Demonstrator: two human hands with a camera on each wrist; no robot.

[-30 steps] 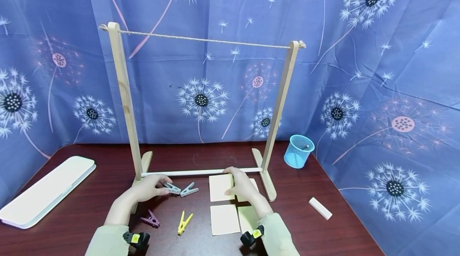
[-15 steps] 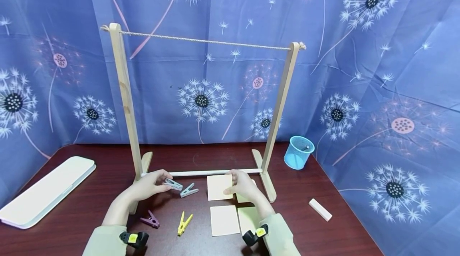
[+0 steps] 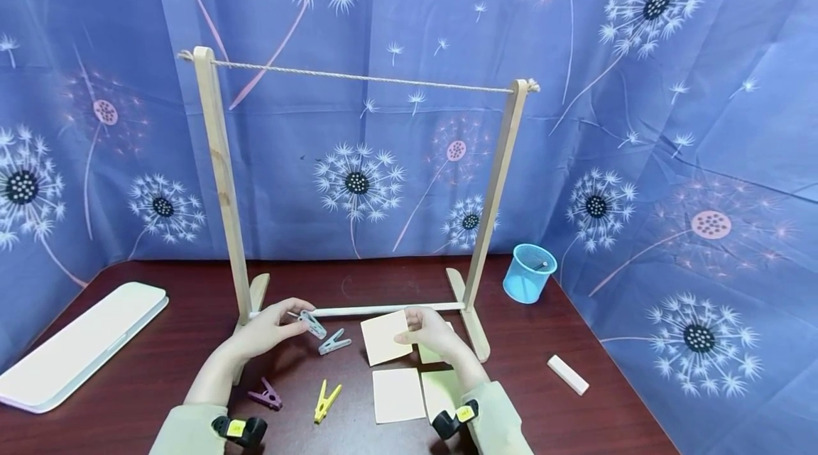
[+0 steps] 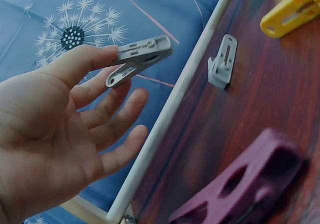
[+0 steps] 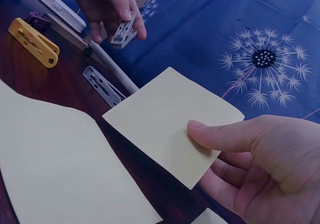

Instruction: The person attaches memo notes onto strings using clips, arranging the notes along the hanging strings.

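My left hand [image 3: 271, 331] pinches a grey clothespin [image 4: 142, 54] by its handle ends between thumb and forefinger, raised off the table, the other fingers loosely spread. Just below it on the table lies a second grey clothespin [image 3: 335, 342]. In my right hand [image 3: 434, 336] a pale yellow square of paper [image 5: 172, 126] is held at its right edge, thumb on top and fingers beneath, tilted up above the table. Under and near that hand lie more paper squares: a cream one [image 3: 399, 395], a yellow-green one [image 3: 441, 392], and another partly covered by the hand.
A wooden frame [image 3: 224, 185] with a rope [image 3: 364, 77] across its top stands behind the hands. A purple clothespin [image 3: 268, 394] and a yellow one [image 3: 326, 400] lie in front. Around are a white case [image 3: 83, 345], a blue mesh cup [image 3: 527, 274] and a white block [image 3: 567, 374].
The right hand has lifted the paper square from the table and tilted it toward the left. The left hand has raised the grey clothespin slightly and turned it rightward.
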